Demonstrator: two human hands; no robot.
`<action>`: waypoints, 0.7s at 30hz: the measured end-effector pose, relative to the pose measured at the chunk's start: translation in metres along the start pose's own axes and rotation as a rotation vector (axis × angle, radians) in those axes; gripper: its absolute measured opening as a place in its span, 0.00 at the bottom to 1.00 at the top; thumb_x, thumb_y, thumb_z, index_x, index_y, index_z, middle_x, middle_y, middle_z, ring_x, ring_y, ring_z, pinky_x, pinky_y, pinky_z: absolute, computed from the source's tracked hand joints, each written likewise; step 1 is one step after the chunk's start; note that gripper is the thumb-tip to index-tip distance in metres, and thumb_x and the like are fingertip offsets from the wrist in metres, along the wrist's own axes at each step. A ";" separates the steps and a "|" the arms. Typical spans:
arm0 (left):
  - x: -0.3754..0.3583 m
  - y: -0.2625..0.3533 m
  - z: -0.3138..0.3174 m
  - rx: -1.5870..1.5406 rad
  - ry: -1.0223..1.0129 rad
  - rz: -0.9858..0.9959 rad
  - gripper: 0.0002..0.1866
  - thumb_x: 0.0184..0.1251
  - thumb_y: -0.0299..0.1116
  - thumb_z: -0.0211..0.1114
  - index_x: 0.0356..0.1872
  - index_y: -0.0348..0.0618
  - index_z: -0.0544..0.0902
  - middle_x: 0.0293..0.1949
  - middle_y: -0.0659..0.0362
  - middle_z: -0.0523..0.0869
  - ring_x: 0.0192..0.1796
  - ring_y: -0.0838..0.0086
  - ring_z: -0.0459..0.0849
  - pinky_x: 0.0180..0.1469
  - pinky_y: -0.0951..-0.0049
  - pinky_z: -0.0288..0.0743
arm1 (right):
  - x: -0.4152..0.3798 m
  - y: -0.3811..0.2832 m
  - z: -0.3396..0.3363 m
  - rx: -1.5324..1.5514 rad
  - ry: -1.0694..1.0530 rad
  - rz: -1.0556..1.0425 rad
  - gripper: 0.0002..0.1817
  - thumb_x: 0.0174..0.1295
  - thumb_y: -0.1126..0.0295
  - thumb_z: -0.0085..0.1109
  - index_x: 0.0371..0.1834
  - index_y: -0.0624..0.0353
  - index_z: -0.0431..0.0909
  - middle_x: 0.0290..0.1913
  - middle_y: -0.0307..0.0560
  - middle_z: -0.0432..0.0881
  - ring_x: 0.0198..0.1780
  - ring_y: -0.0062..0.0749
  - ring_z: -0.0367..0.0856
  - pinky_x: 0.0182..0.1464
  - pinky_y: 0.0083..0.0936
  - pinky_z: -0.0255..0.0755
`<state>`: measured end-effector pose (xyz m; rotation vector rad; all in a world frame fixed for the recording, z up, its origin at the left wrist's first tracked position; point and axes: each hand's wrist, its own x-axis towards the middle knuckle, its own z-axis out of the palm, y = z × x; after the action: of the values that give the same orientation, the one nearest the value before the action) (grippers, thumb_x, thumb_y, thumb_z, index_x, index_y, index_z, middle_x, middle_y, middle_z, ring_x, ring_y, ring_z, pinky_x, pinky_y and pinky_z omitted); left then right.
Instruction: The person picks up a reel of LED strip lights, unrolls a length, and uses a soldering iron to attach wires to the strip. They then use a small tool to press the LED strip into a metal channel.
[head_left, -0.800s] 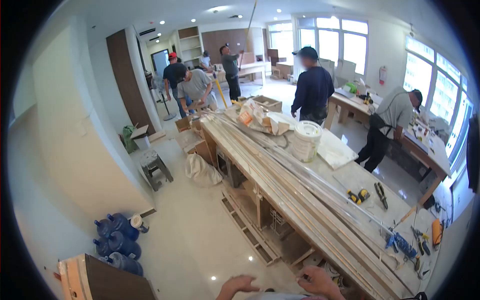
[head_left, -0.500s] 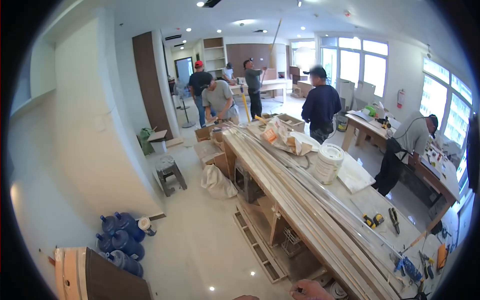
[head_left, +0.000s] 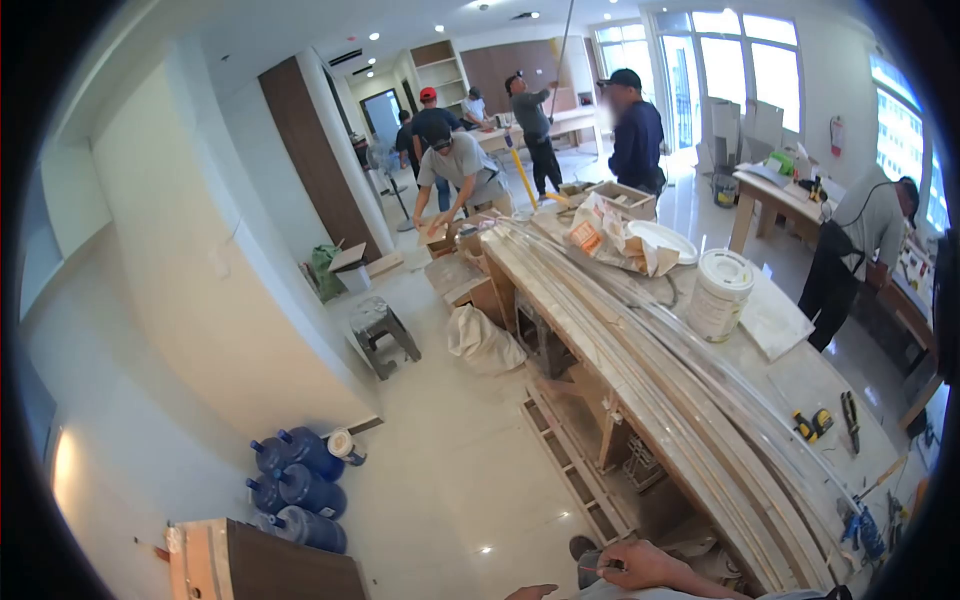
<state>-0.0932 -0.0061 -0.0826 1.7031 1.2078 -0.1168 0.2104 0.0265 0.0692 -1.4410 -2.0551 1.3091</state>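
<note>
My right hand (head_left: 640, 566) is at the bottom edge, beside the near side of the long workbench. Its fingers are curled and pressed together around a small, thin, dark item that is too small to name. Only a sliver of my left hand (head_left: 532, 593) shows at the bottom edge, to the left of the right one; most of its fingers are out of frame. Long wooden strips (head_left: 640, 345) lie along the bench to my right. A tape measure (head_left: 813, 425) and dark-handled pliers (head_left: 850, 422) rest beyond the strips.
Blue water jugs (head_left: 300, 490) stand on the floor at left, near a brown panel (head_left: 285, 565). A stool (head_left: 382, 335) and white sack (head_left: 482, 338) are farther ahead. A white bucket (head_left: 720, 295) sits on the bench (head_left: 790, 385). Several people work around the room.
The view has shifted, so the room's contents sit farther right. Both my hands show more above the bottom edge. The person in grey at the bench's far end bends with arms reaching down.
</note>
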 end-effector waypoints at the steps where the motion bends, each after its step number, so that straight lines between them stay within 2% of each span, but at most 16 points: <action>1: -0.001 0.003 -0.009 0.003 0.040 0.018 0.42 0.64 0.61 0.72 0.72 0.42 0.78 0.72 0.46 0.78 0.75 0.50 0.73 0.78 0.53 0.65 | 0.013 0.001 -0.001 0.019 -0.004 -0.001 0.15 0.66 0.58 0.67 0.48 0.55 0.87 0.41 0.53 0.88 0.44 0.47 0.89 0.48 0.41 0.82; 3: -0.008 0.015 -0.040 0.011 0.067 0.017 0.41 0.65 0.59 0.74 0.71 0.42 0.79 0.70 0.45 0.80 0.73 0.49 0.75 0.76 0.53 0.68 | 0.043 0.008 0.000 0.010 -0.034 -0.102 0.14 0.67 0.58 0.66 0.47 0.55 0.87 0.41 0.53 0.89 0.45 0.47 0.89 0.50 0.41 0.81; 5: -0.003 0.031 -0.086 -0.100 -0.058 -0.085 0.38 0.70 0.53 0.69 0.74 0.39 0.74 0.75 0.44 0.74 0.78 0.49 0.69 0.79 0.52 0.62 | 0.080 0.014 -0.002 0.041 -0.073 -0.116 0.13 0.66 0.59 0.66 0.46 0.55 0.87 0.41 0.53 0.89 0.45 0.48 0.89 0.50 0.41 0.81; 6: 0.003 0.019 -0.090 -0.096 -0.066 -0.100 0.38 0.70 0.53 0.69 0.74 0.39 0.74 0.75 0.44 0.74 0.78 0.49 0.69 0.79 0.52 0.62 | 0.099 0.018 -0.004 0.048 -0.111 -0.128 0.12 0.66 0.60 0.65 0.45 0.55 0.87 0.41 0.53 0.89 0.45 0.48 0.88 0.50 0.41 0.81; 8: 0.021 -0.006 -0.098 -0.671 0.119 0.119 0.40 0.72 0.59 0.63 0.72 0.34 0.76 0.63 0.36 0.82 0.64 0.50 0.83 0.77 0.52 0.66 | 0.139 0.025 -0.010 0.055 -0.117 -0.128 0.11 0.65 0.61 0.66 0.44 0.55 0.86 0.40 0.53 0.88 0.45 0.48 0.88 0.49 0.41 0.80; 9: 0.029 0.004 -0.122 -0.666 0.120 0.112 0.40 0.72 0.59 0.63 0.72 0.34 0.76 0.63 0.36 0.82 0.64 0.50 0.83 0.77 0.52 0.66 | 0.159 0.026 -0.019 0.048 -0.120 -0.124 0.11 0.65 0.62 0.66 0.44 0.56 0.86 0.40 0.53 0.88 0.44 0.49 0.88 0.49 0.42 0.80; 10: 0.033 0.026 -0.151 -0.525 0.152 0.042 0.42 0.70 0.61 0.65 0.70 0.32 0.76 0.61 0.35 0.81 0.60 0.50 0.84 0.74 0.50 0.68 | 0.179 0.025 -0.031 0.058 -0.122 -0.125 0.11 0.65 0.62 0.66 0.44 0.56 0.86 0.40 0.53 0.88 0.44 0.49 0.88 0.49 0.42 0.80; 11: 0.039 0.042 -0.178 -0.383 0.176 -0.033 0.44 0.68 0.64 0.68 0.69 0.31 0.77 0.58 0.34 0.81 0.56 0.50 0.85 0.70 0.48 0.70 | 0.198 0.021 -0.044 0.060 -0.071 -0.139 0.10 0.64 0.63 0.66 0.43 0.56 0.86 0.39 0.53 0.88 0.44 0.49 0.88 0.48 0.42 0.80; 12: 0.056 0.042 -0.204 -0.376 0.164 -0.050 0.44 0.68 0.64 0.68 0.69 0.31 0.77 0.58 0.34 0.81 0.56 0.50 0.85 0.70 0.48 0.70 | 0.216 0.017 -0.054 0.066 -0.020 -0.150 0.10 0.64 0.64 0.66 0.42 0.57 0.86 0.38 0.53 0.87 0.43 0.49 0.88 0.47 0.42 0.80; 14: 0.106 0.026 -0.251 0.029 0.008 -0.099 0.43 0.66 0.66 0.69 0.72 0.42 0.78 0.67 0.42 0.83 0.69 0.47 0.81 0.72 0.58 0.73 | 0.261 0.023 -0.070 0.101 0.053 -0.212 0.10 0.64 0.64 0.66 0.42 0.58 0.85 0.38 0.54 0.87 0.42 0.50 0.87 0.47 0.43 0.80; 15: 0.115 0.024 -0.266 0.014 -0.015 -0.113 0.43 0.66 0.66 0.69 0.72 0.42 0.78 0.67 0.42 0.83 0.69 0.47 0.81 0.72 0.58 0.73 | 0.279 0.025 -0.077 0.118 0.116 -0.276 0.10 0.63 0.64 0.66 0.41 0.59 0.85 0.38 0.54 0.87 0.42 0.50 0.87 0.46 0.43 0.79; 17: 0.122 0.025 -0.297 0.006 0.238 -0.107 0.38 0.67 0.59 0.72 0.68 0.40 0.81 0.62 0.42 0.86 0.66 0.46 0.83 0.70 0.58 0.75 | 0.317 0.012 -0.105 0.111 0.052 -0.217 0.10 0.63 0.65 0.64 0.40 0.60 0.85 0.37 0.54 0.87 0.43 0.51 0.86 0.48 0.44 0.79; 19: 0.131 0.039 -0.338 0.000 0.170 -0.166 0.36 0.67 0.58 0.73 0.66 0.40 0.83 0.60 0.45 0.88 0.65 0.49 0.85 0.69 0.59 0.76 | 0.351 0.001 -0.132 0.070 -0.002 -0.162 0.09 0.63 0.66 0.63 0.40 0.60 0.84 0.37 0.54 0.87 0.44 0.52 0.86 0.50 0.45 0.78; 21: 0.138 0.047 -0.388 0.012 0.109 -0.216 0.35 0.67 0.57 0.73 0.64 0.39 0.84 0.57 0.47 0.90 0.63 0.52 0.87 0.68 0.60 0.76 | 0.385 -0.005 -0.146 0.068 -0.034 -0.220 0.09 0.63 0.67 0.63 0.40 0.61 0.84 0.37 0.55 0.86 0.44 0.53 0.86 0.50 0.46 0.77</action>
<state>-0.1577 0.3770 0.0609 1.6017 1.4733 -0.1642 0.1352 0.4318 0.0602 -1.1338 -2.0997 1.3071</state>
